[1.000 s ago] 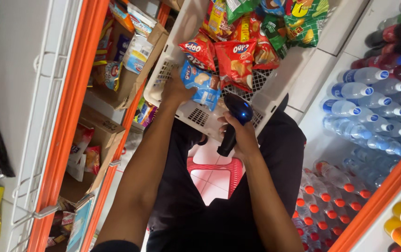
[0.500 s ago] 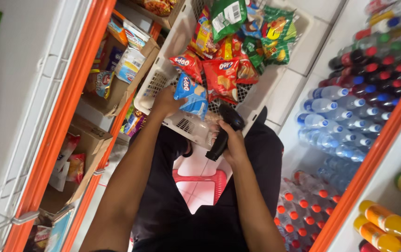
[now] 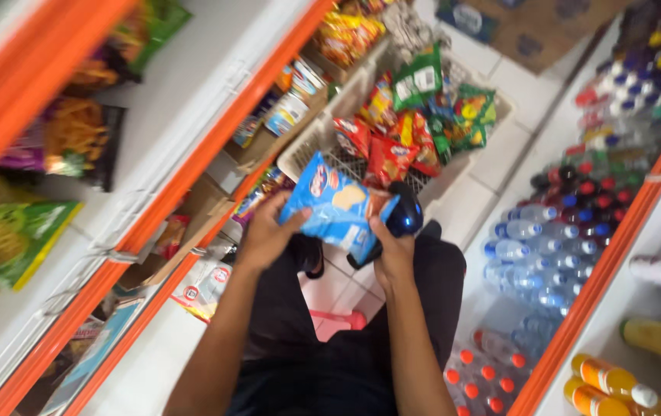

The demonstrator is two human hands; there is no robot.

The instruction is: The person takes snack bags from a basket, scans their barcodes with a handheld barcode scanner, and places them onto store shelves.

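Left hand (image 3: 265,235) grips one end of a blue chip bag (image 3: 336,205); right hand (image 3: 393,254) clamps its other end and a dark scanner (image 3: 401,219). Beyond both hands sits a white basket (image 3: 311,142) of snacks.

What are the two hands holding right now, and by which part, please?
Left hand grips the blue snack bag by its left edge; right hand holds its lower right corner plus a dark handheld scanner.
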